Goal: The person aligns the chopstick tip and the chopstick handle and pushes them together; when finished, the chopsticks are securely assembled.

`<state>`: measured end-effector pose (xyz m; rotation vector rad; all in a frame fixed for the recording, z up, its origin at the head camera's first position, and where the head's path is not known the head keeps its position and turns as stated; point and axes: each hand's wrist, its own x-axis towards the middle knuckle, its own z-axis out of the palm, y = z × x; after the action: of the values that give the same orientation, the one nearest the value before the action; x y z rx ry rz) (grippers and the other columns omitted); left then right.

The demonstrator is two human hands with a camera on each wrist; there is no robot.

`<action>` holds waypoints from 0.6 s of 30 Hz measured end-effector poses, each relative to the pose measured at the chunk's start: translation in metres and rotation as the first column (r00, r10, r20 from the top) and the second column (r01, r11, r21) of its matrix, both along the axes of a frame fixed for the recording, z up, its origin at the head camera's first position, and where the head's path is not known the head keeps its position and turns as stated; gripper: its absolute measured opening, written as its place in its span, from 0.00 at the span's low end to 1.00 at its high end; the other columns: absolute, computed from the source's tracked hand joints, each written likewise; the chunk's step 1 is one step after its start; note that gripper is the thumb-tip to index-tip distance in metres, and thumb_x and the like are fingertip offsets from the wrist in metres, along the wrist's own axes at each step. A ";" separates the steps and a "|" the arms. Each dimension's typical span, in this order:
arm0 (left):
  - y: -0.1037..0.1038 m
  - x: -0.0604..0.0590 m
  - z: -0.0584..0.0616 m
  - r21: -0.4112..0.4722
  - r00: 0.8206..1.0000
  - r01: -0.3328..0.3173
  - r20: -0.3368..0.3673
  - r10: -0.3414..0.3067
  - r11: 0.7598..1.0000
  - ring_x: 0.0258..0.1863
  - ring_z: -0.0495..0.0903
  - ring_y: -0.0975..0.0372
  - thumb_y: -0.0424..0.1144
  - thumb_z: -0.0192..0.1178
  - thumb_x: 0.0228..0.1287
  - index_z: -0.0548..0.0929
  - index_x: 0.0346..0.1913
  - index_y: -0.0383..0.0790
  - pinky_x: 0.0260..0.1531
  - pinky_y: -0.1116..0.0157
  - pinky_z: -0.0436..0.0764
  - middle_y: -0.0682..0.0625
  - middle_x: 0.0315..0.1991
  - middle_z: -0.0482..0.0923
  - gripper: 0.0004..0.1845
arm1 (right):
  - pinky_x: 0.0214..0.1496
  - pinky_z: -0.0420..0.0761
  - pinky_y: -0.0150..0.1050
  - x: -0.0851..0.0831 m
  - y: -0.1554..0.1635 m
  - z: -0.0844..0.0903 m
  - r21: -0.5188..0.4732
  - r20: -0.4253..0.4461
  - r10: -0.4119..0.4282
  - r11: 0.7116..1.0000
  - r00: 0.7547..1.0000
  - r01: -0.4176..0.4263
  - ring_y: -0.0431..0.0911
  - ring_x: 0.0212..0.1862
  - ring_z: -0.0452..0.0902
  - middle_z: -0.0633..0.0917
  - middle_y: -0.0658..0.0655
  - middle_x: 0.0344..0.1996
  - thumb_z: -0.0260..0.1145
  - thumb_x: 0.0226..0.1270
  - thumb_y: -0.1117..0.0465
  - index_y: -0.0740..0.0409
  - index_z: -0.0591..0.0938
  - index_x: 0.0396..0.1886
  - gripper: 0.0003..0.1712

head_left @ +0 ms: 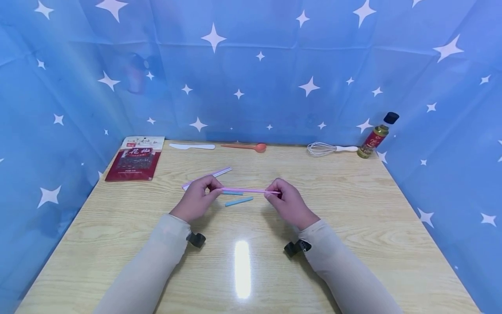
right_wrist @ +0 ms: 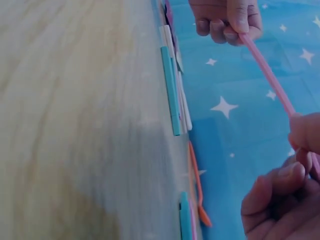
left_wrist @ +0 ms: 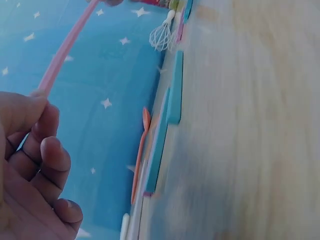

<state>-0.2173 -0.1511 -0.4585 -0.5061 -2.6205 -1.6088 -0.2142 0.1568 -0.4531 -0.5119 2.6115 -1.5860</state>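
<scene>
1. A red seasoning packet point(head_left: 134, 159) lies flat at the far left corner of the wooden table point(head_left: 353, 226).
2. Along the far edge, right of the packet, lie a white plastic knife point(head_left: 192, 146) and then an orange spoon point(head_left: 245, 147).
3. A pale striped straw point(head_left: 208, 176) lies on the table just behind the left hand, slanting toward the far edge.
4. The left hand point(head_left: 196, 198) is held over the middle of the table, fingers curled, and pinches the left end of a pink straw point(head_left: 251, 190) between thumb and forefinger.
5. The pink straw runs level between the two hands, lifted clear of the table; the wrist views show it raised above the wood.
6. Under it, a short blue stick point(head_left: 239, 201) lies on the table between the hands, and a second blue piece point(head_left: 233, 192) lies just behind it, partly hidden by the pink straw.
7. The right hand point(head_left: 288, 203) has its fingers curled and pinches the right end of the pink straw at its fingertips.
8. Further right along the far edge lies a whisk point(head_left: 327, 149) with a white handle.
9. A bottle point(head_left: 377, 136) with a black cap stands tilted at the far right corner.
</scene>
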 end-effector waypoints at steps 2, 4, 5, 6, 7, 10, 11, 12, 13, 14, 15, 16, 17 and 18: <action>-0.009 -0.004 -0.001 0.026 0.999 -0.031 0.030 0.030 0.999 0.41 0.76 0.56 0.35 0.62 0.78 0.85 0.44 0.42 0.42 0.61 0.76 0.49 0.40 0.83 0.03 | 0.29 0.69 0.34 -0.002 0.001 -0.001 -0.003 -0.017 -0.032 0.999 0.999 0.032 0.47 0.27 0.68 0.76 0.55 0.28 0.65 0.79 0.62 0.55 0.81 0.41 0.03; -0.019 -0.009 -0.003 0.039 0.996 -0.076 0.048 0.075 0.996 0.41 0.76 0.55 0.36 0.61 0.78 0.84 0.46 0.40 0.42 0.61 0.76 0.47 0.40 0.82 0.03 | 0.29 0.69 0.34 -0.004 0.003 -0.002 -0.020 -0.032 -0.062 0.998 0.998 0.062 0.46 0.27 0.68 0.77 0.55 0.27 0.65 0.79 0.62 0.55 0.81 0.40 0.04; -0.025 -0.011 -0.004 0.041 0.993 -0.106 0.056 0.103 0.994 0.41 0.76 0.55 0.36 0.61 0.79 0.84 0.46 0.40 0.42 0.61 0.76 0.46 0.41 0.81 0.04 | 0.30 0.69 0.34 -0.004 0.004 -0.002 -0.033 -0.039 -0.070 0.997 0.997 0.068 0.46 0.27 0.68 0.78 0.56 0.28 0.65 0.79 0.62 0.56 0.81 0.39 0.04; -0.031 -0.013 -0.005 0.043 0.988 -0.142 0.063 0.139 0.989 0.40 0.75 0.54 0.36 0.60 0.79 0.84 0.47 0.39 0.42 0.61 0.76 0.45 0.41 0.80 0.04 | 0.30 0.70 0.33 -0.005 0.005 -0.003 -0.047 -0.042 -0.074 0.996 0.996 0.073 0.45 0.27 0.68 0.80 0.56 0.29 0.65 0.79 0.62 0.57 0.81 0.39 0.05; -0.037 -0.015 -0.006 0.041 0.982 -0.180 0.068 0.177 0.983 0.41 0.75 0.54 0.35 0.60 0.79 0.84 0.48 0.38 0.42 0.61 0.76 0.44 0.41 0.80 0.05 | 0.30 0.70 0.33 -0.006 0.005 -0.003 -0.061 -0.044 -0.074 0.996 0.996 0.071 0.45 0.27 0.68 0.80 0.57 0.29 0.65 0.79 0.62 0.57 0.81 0.39 0.05; -0.052 -0.020 -0.011 0.021 0.950 -0.301 0.093 0.298 0.953 0.42 0.74 0.55 0.36 0.59 0.79 0.84 0.50 0.37 0.42 0.62 0.75 0.43 0.43 0.79 0.07 | 0.31 0.70 0.33 -0.007 0.007 -0.004 -0.093 -0.034 -0.056 0.994 0.998 0.053 0.44 0.28 0.69 0.81 0.58 0.30 0.65 0.79 0.62 0.60 0.81 0.40 0.06; -0.056 -0.022 -0.013 0.015 0.936 -0.340 0.105 0.336 0.940 0.42 0.75 0.55 0.36 0.58 0.80 0.84 0.50 0.37 0.42 0.63 0.75 0.43 0.43 0.79 0.07 | 0.31 0.70 0.33 -0.007 0.007 -0.004 -0.097 -0.029 -0.050 0.994 0.998 0.047 0.43 0.28 0.69 0.80 0.58 0.30 0.65 0.79 0.62 0.60 0.81 0.41 0.06; -0.059 -0.024 -0.015 0.009 0.921 -0.376 0.112 0.373 0.926 0.42 0.75 0.56 0.36 0.58 0.80 0.84 0.51 0.36 0.42 0.63 0.75 0.43 0.43 0.79 0.08 | 0.32 0.70 0.33 -0.007 0.007 -0.005 -0.098 -0.024 -0.047 0.994 0.999 0.044 0.43 0.28 0.69 0.79 0.57 0.30 0.65 0.79 0.62 0.61 0.81 0.41 0.06; -0.062 -0.025 -0.017 0.004 0.906 -0.409 0.121 0.405 0.913 0.41 0.74 0.56 0.36 0.57 0.80 0.84 0.51 0.35 0.41 0.63 0.75 0.43 0.43 0.79 0.09 | 0.32 0.70 0.33 -0.007 0.007 -0.005 -0.096 -0.019 -0.042 0.995 0.999 0.040 0.43 0.29 0.69 0.78 0.57 0.29 0.65 0.80 0.61 0.61 0.82 0.42 0.07; -0.065 -0.026 -0.018 -0.001 0.891 -0.437 0.134 0.433 0.899 0.41 0.74 0.56 0.36 0.57 0.80 0.84 0.52 0.35 0.41 0.63 0.75 0.43 0.43 0.78 0.09 | 0.32 0.70 0.33 -0.007 0.007 -0.005 -0.095 -0.015 -0.040 0.995 0.999 0.039 0.43 0.29 0.69 0.77 0.56 0.29 0.65 0.80 0.61 0.62 0.82 0.42 0.07; -0.066 -0.027 -0.020 -0.006 0.879 -0.460 0.140 0.456 0.888 0.41 0.74 0.56 0.35 0.56 0.80 0.84 0.52 0.34 0.40 0.63 0.74 0.43 0.43 0.78 0.10 | 0.32 0.70 0.33 -0.007 0.007 -0.005 -0.093 -0.013 -0.037 0.995 0.999 0.036 0.43 0.29 0.69 0.77 0.56 0.29 0.65 0.80 0.60 0.62 0.81 0.42 0.08; -0.067 -0.028 -0.021 -0.012 0.867 -0.479 0.149 0.475 0.878 0.40 0.74 0.56 0.35 0.56 0.80 0.84 0.53 0.34 0.40 0.63 0.74 0.43 0.43 0.78 0.10 | 0.33 0.70 0.33 -0.007 0.007 -0.004 -0.092 -0.010 -0.037 0.995 0.999 0.035 0.44 0.29 0.69 0.77 0.55 0.29 0.65 0.80 0.60 0.62 0.81 0.42 0.08; -0.068 -0.028 -0.021 -0.013 0.859 -0.493 0.153 0.489 0.870 0.41 0.74 0.56 0.35 0.56 0.80 0.84 0.53 0.33 0.41 0.63 0.74 0.42 0.43 0.78 0.11 | 0.33 0.71 0.33 -0.007 0.007 -0.004 -0.089 -0.009 -0.036 0.995 0.999 0.036 0.44 0.29 0.69 0.76 0.55 0.29 0.65 0.80 0.60 0.61 0.81 0.43 0.08; -0.068 -0.028 -0.022 -0.016 0.851 -0.505 0.154 0.501 0.863 0.40 0.74 0.56 0.35 0.55 0.79 0.84 0.53 0.33 0.41 0.63 0.74 0.42 0.43 0.78 0.11 | 0.33 0.71 0.34 -0.006 0.007 -0.004 -0.086 -0.006 -0.037 0.996 0.999 0.036 0.44 0.29 0.69 0.76 0.55 0.29 0.65 0.80 0.60 0.61 0.81 0.43 0.08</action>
<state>-0.2456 -0.2190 -0.4802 0.3087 -2.5233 -1.5398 -0.2205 0.1635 -0.4570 -0.4784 2.5823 -1.7169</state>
